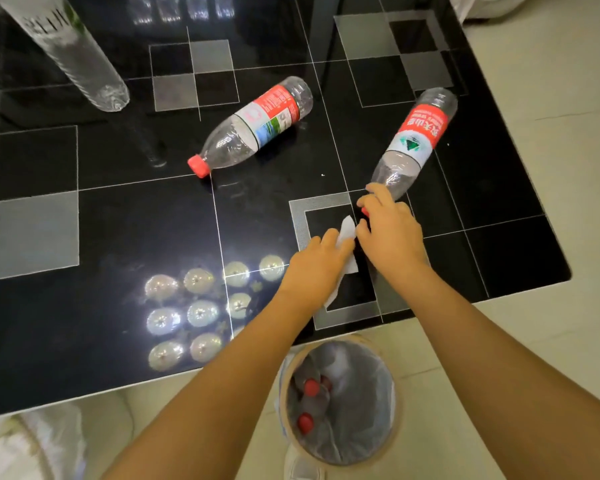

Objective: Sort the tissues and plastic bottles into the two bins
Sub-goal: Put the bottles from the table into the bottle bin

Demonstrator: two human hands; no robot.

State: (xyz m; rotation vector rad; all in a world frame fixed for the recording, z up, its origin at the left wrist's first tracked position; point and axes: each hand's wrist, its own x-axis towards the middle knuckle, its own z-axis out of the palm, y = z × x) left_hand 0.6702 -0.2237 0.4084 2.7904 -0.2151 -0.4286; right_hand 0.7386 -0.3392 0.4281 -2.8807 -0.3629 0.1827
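held bottle: lay slanted over the right part of the table, long axis from its base at the far right to its neck near the table's front edge; red-and-white label faced up.
its cap: almost wholly hidden under the right hand, only a red sliver showed.
right hand grip: fingers closed round the neck end of the held bottle.
tissue: white, crumpled, between the two hands near the table's front edge; much of it was covered by the left hand.
left hand grip: fingers closed over the tissue, pinning it.
second bottle: lay on its side mid-table, red cap pointing near-left, base far-right, well apart from the hands.
clear bottle: far left, cut off by the top edge, its print too blurred to read.
table: black, glossy, with a grey square pattern and lamp reflections.
bin: on the floor just under the table's front edge, lined with a grey bag; red caps showed inside, the bottles themselves hard to make out.
white bag: at the lower left, blurred and cut off.
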